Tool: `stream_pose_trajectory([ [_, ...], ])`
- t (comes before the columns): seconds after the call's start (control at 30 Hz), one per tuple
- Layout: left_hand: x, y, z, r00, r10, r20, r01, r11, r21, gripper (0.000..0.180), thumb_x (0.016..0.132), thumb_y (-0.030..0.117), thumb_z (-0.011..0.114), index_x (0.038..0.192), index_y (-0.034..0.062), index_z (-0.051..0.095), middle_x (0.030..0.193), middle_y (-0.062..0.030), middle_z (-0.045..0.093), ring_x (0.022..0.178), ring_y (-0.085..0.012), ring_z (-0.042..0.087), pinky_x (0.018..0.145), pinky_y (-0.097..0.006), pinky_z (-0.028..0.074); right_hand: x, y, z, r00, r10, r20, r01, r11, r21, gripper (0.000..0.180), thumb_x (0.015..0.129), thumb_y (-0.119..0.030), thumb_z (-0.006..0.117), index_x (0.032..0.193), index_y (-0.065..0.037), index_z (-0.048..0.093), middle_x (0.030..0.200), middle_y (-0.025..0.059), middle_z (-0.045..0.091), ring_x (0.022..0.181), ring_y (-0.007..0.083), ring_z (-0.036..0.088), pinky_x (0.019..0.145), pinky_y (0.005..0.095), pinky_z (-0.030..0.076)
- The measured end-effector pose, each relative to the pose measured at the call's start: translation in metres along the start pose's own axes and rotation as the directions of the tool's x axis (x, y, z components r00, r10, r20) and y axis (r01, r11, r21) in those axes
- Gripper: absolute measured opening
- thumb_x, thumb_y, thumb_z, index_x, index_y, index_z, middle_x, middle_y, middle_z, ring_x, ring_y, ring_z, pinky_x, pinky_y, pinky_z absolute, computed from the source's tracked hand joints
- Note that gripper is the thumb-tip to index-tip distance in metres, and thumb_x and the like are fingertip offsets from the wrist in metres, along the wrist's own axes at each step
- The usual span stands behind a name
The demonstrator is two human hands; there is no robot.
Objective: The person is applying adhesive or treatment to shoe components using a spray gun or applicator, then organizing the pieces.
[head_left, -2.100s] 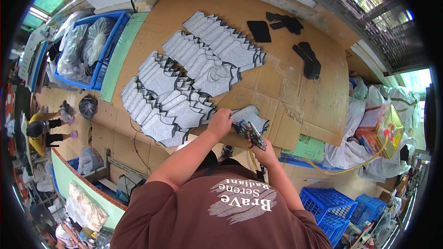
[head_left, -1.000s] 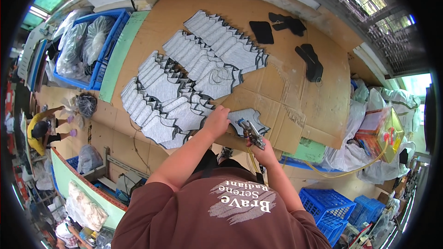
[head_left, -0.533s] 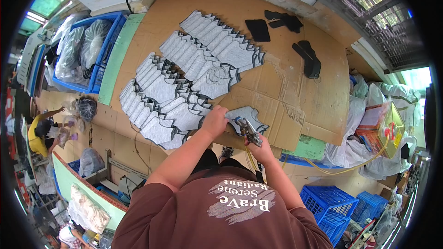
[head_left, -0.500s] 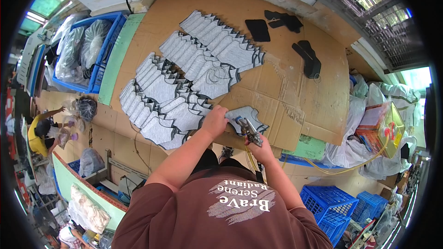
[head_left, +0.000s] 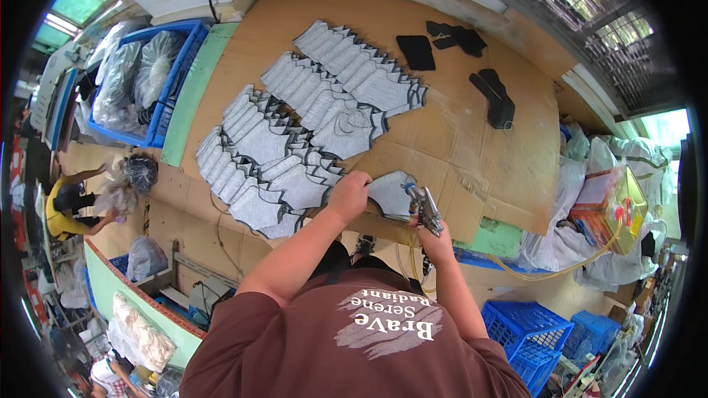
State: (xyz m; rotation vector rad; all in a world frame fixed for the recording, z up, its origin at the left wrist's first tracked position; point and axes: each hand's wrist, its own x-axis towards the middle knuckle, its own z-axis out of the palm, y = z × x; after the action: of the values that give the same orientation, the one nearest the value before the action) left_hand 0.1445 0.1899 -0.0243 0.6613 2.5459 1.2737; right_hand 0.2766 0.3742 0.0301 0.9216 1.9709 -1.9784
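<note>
At the near edge of the cardboard-covered table, my left hand [head_left: 349,197] pinches the edge of a grey fabric piece [head_left: 389,191] with dark trim. My right hand [head_left: 436,245] is wrapped round a metal spray gun [head_left: 425,212], whose nozzle end lies over the right part of that piece. A yellow hose [head_left: 413,256] hangs below the gun. Left and ahead of my hands, overlapping rows of similar grey pieces [head_left: 361,77] fan out across the cardboard [head_left: 435,129]. Thin loops of thread [head_left: 349,122] rest on one of them.
Black pieces [head_left: 417,52] lie at the table's far right. A blue crate [head_left: 157,121] of plastic bags stands left; more blue crates [head_left: 525,324] are at lower right. Beside the table's right end are white bags and a yellow can [head_left: 627,203]. A person in yellow [head_left: 65,203] works at left.
My right hand and the spray gun have moved right across the grey piece, showing more of it. My left hand keeps its hold, slightly shifted. At left, the other person's arms have moved.
</note>
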Motion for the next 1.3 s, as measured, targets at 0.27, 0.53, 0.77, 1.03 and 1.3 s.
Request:
stream_pose_trajectory([
  [0.27,0.002,-0.025,-0.101,0.817,-0.502,-0.286,0.331,0.812,-0.48,0.012,0.079,0.007,0.057,0.089,0.001,0.061,0.069,-0.0049,0.06,0.052,-0.0102,0.055,0.049,-0.025,0.045,-0.006,-0.002,-0.006,0.999,-0.028,0.045,0.026,0.999,0.047,0.022,0.072,-0.001,0.046,0.091,-0.005,0.056,0.083,-0.0003,0.055,0.066,0.0068,0.046,0.055,0.023,0.039],
  [0.53,0.001,-0.062,-0.144,0.882,-0.07,-0.465,0.216,0.938,0.269,0.03,0.073,0.006,0.061,0.102,0.0006,0.056,0.1,-0.0163,0.055,0.096,-0.0318,0.052,0.081,-0.039,0.043,-0.005,-0.002,-0.002,0.992,0.02,0.122,-0.009,0.996,-0.09,0.013,0.078,-0.004,0.05,0.089,-0.004,0.056,0.084,0.0017,0.057,0.08,0.0109,0.051,0.075,0.0254,0.041],
  [0.77,-0.001,-0.005,0.0,0.995,0.051,0.085,-0.054,0.998,0.041,0.04,0.072,0.008,0.063,0.108,-0.0018,0.05,0.103,-0.0172,0.049,0.085,-0.0305,0.056,0.075,-0.036,0.046,-0.004,0.003,0.008,0.99,-0.004,0.138,0.012,0.998,-0.056,0.013,0.077,-0.003,0.05,0.089,-0.002,0.055,0.08,0.002,0.056,0.078,0.011,0.052,0.074,0.0252,0.041],
  [1.03,0.005,0.006,0.011,0.99,-0.051,0.132,0.044,0.997,0.057,0.034,0.069,0.005,0.065,0.101,0.0005,0.052,0.099,-0.0172,0.05,0.09,-0.0368,0.053,0.075,-0.042,0.044,0.003,0.015,0.013,0.988,-0.077,0.132,0.081,0.996,-0.022,0.019,0.07,-0.001,0.047,0.088,0.0,0.054,0.076,0.0014,0.054,0.073,0.0111,0.05,0.07,0.0246,0.041],
  [1.3,0.006,0.009,0.013,0.99,-0.091,0.108,0.084,0.994,0.064,0.031,0.065,0.004,0.068,0.093,0.0003,0.053,0.094,-0.0163,0.051,0.088,-0.035,0.053,0.075,-0.039,0.044,0.003,0.009,0.014,0.987,-0.071,0.141,0.075,0.997,-0.024,0.018,0.069,0.0,0.046,0.086,0.0,0.053,0.074,0.0018,0.054,0.072,0.011,0.049,0.069,0.0245,0.041],
])
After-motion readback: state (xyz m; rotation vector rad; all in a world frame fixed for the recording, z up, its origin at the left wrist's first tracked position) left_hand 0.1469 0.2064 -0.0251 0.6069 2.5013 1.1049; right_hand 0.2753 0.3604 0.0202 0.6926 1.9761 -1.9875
